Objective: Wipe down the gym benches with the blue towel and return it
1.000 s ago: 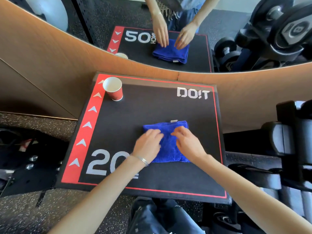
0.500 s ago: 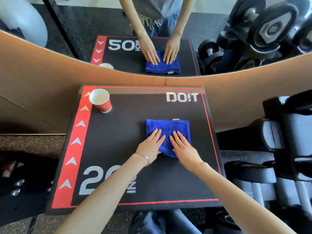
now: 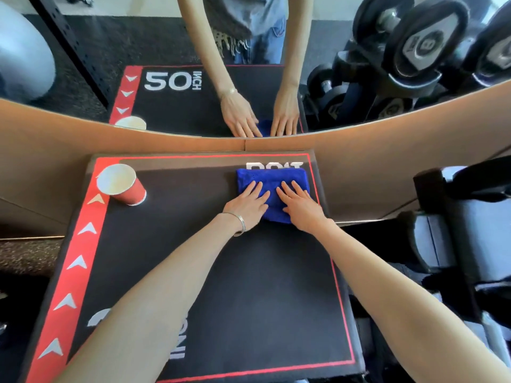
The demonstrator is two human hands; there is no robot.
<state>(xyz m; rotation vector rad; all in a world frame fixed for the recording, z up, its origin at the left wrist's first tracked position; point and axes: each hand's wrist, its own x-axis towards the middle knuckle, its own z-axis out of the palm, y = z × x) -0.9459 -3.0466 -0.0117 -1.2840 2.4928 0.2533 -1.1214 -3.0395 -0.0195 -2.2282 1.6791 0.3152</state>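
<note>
While the blue towel [image 3: 272, 178] lies folded on the black platform [image 3: 249, 286], well right of the red cup [image 3: 121, 185], I see my left hand [image 3: 249, 205] and right hand [image 3: 301, 208] flat on it, fingers straight. It covers the lower half of the white lettering [image 3: 273, 165]; my left forearm [image 3: 166, 286] hides most numerals [image 3: 96, 317] nearer than the cup.

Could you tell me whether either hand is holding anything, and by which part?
Nothing gripped: left hand and right hand press flat on the blue towel, its near half.

Folded blue towel [image 3: 272, 179] lies flat at bench's [image 3: 249, 286] far-right corner.
</note>
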